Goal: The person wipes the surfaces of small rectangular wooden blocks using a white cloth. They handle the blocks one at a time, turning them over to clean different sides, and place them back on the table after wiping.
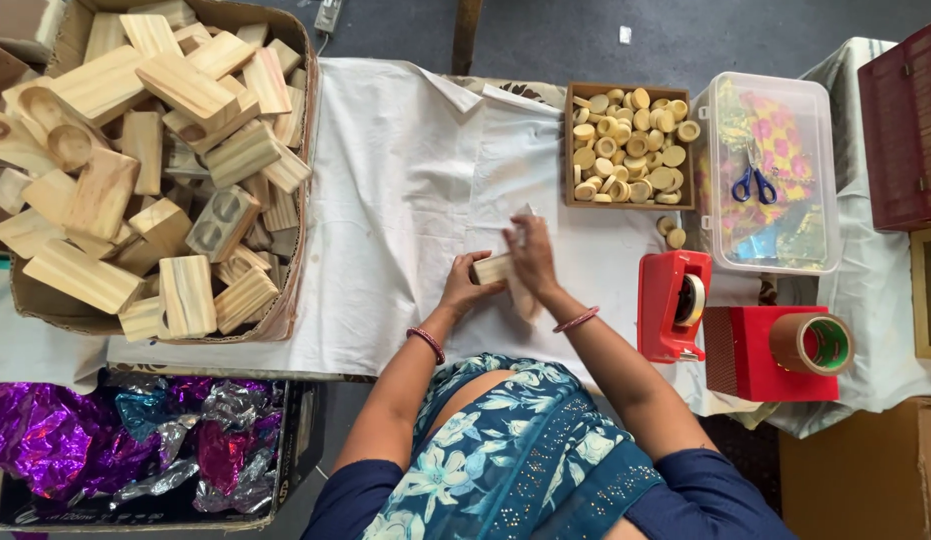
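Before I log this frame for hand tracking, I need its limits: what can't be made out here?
All in the head view:
- wooden block: mostly covered by the left hand and right hand, so its shape is unclear.
- White sheet at the right hand's fingertips: too blurred to identify.
- red crate: cut off by the right edge.
- cardboard box of wooden pieces: cut off at the top-left.
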